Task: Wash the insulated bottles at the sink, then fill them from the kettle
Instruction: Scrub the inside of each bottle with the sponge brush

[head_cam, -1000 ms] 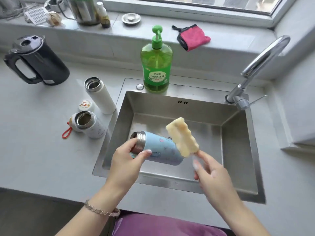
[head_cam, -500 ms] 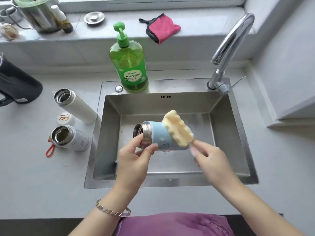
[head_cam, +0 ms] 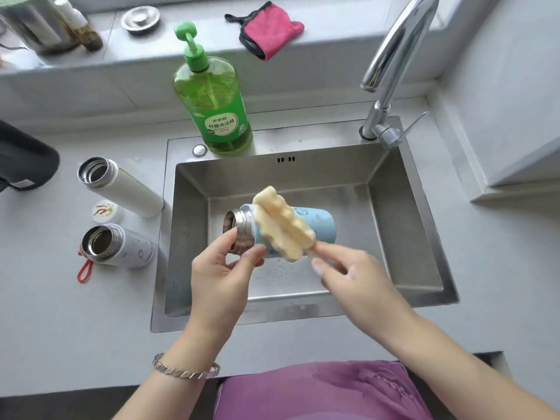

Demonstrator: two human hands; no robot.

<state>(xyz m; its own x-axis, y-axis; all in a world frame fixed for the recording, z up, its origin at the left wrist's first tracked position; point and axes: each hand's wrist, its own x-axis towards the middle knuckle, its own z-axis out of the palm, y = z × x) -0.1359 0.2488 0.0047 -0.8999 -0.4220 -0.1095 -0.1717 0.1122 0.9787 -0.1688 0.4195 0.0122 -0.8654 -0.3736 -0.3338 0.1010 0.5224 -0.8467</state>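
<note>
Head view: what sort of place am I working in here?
Most likely a home kitchen: a stainless steel sink with a chrome tap set in a grey counter, a pump bottle of green dish soap behind the basin, and a pink cloth on the ledge above.

The black kettle [head_cam: 27, 159] is cut off by the left edge; only part of its body shows. The sponge brush [head_cam: 281, 228] covers the middle of the blue bottle [head_cam: 318, 225]. The brush handle is mostly concealed within the right hand [head_cam: 360, 280]. The faucet [head_cam: 397, 47] arch is cropped at the top edge.
</note>
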